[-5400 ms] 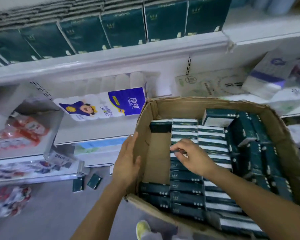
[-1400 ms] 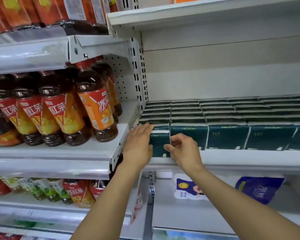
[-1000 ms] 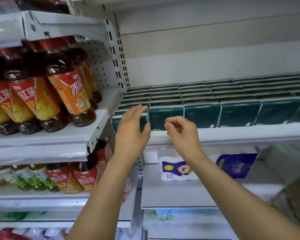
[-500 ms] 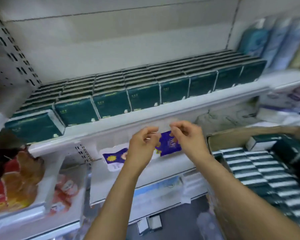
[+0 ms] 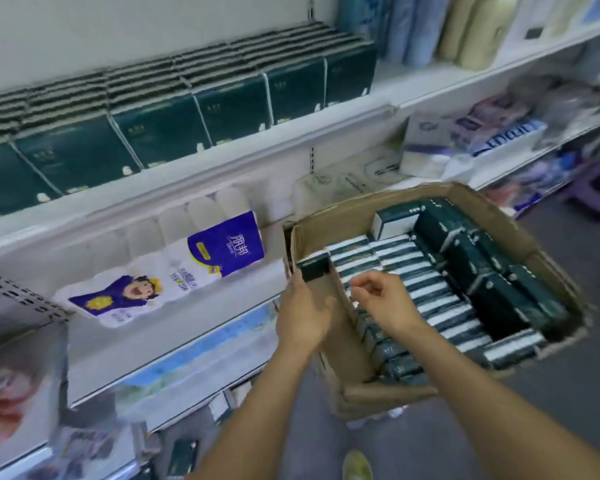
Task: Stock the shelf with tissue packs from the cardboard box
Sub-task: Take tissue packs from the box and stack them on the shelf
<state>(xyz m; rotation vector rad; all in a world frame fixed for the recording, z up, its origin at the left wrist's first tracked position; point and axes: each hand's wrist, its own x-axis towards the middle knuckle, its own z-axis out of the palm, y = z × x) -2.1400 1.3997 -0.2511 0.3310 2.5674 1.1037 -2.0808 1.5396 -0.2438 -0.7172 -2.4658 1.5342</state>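
The open cardboard box (image 5: 499,233) sits at right of centre, packed with rows of dark green tissue packs (image 5: 430,292). My left hand (image 5: 303,313) lies flat against the outside of the box's left wall, fingers apart, its fingertips just under a pack (image 5: 314,268) standing in the box's near-left corner. My right hand (image 5: 381,299) hovers inside the box with bent fingers touching the tops of the packs; nothing is lifted. Above left, the white shelf (image 5: 222,157) carries a full row of the same green packs (image 5: 160,133).
A purple-and-white pack of toilet rolls (image 5: 187,271) lies on the shelf below. Loose green packs (image 5: 184,455) lie on the floor by the shelf foot. My shoe (image 5: 357,465) shows at the bottom. Other paper goods (image 5: 482,133) fill the right shelves.
Both hands have come down from the shelf, empty, to the box: the left onto its wall, the right onto the packs. My view has swung down and right.
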